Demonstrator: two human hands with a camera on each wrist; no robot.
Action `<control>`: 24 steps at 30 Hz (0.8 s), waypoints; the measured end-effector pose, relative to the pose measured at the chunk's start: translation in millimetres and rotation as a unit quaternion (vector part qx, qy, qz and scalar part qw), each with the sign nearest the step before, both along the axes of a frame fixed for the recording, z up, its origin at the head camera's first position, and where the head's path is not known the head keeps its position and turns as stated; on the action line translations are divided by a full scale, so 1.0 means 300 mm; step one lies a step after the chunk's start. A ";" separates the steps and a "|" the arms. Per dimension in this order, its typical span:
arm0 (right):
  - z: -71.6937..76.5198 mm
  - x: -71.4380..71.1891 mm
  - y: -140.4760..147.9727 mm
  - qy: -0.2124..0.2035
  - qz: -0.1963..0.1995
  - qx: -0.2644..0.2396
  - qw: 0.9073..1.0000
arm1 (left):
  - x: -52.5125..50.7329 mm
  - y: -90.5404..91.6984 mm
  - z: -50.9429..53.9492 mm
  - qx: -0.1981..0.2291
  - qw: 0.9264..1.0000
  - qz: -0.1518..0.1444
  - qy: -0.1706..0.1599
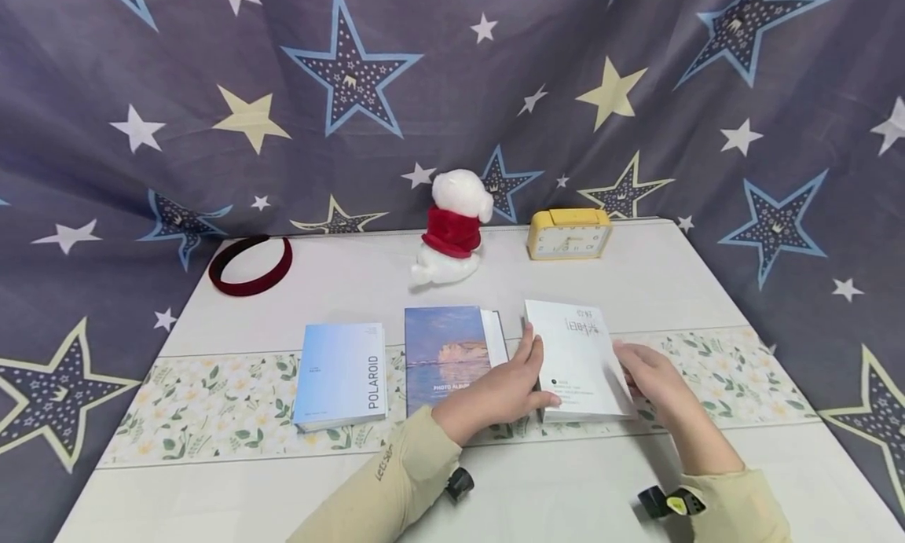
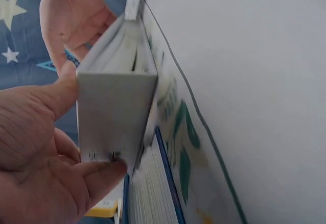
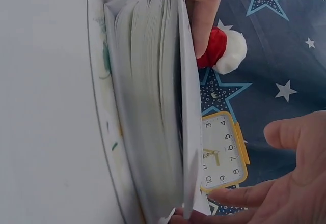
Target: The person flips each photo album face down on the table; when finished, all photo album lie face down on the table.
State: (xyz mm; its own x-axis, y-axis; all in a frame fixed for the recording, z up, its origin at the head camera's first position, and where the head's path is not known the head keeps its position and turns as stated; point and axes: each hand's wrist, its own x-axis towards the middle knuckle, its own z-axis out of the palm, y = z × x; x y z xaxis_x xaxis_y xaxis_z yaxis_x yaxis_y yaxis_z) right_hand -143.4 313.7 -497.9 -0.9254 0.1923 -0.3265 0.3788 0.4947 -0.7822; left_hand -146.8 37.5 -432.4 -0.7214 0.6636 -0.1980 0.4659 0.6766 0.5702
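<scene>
A thick, white-covered book (image 1: 583, 362), small dark print and faint reddish marks on its front, lies cover up between the left hand (image 1: 505, 386) and right hand (image 1: 650, 374); its spine sits in the left hand's grip; pale page edges show between both hands, slightly below the cover.

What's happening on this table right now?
A person has both hands at a thick, white-covered book: the left hand grips its spine, while the right hand is at the opposite, page-edge side. To its left lie a blue painted-cover photo album and a pale-blue POLAROID book. Behind are a white plush toy in red and a yellow rectangular clock.
</scene>
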 end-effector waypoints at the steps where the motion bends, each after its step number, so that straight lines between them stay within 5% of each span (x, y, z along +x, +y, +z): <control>1: -0.031 -0.012 0.013 0.004 0.001 0.011 1.000 | 0.002 0.002 0.001 0.010 1.000 0.005 -0.006; 4: -0.079 -0.031 0.038 0.010 0.010 0.014 1.000 | 0.008 0.011 0.004 0.057 0.997 0.023 -0.035; 7: -0.067 -0.029 0.031 0.004 0.003 0.009 1.000 | 0.013 0.018 0.003 0.102 0.992 0.043 -0.062; 17: 0.198 0.074 -0.105 -0.018 -0.005 -0.050 0.999 | 0.020 0.026 -0.005 0.152 0.981 0.085 -0.089; 24: 0.204 0.080 -0.110 -0.018 -0.028 -0.041 0.999 | 0.019 0.024 -0.013 0.160 0.978 0.093 -0.100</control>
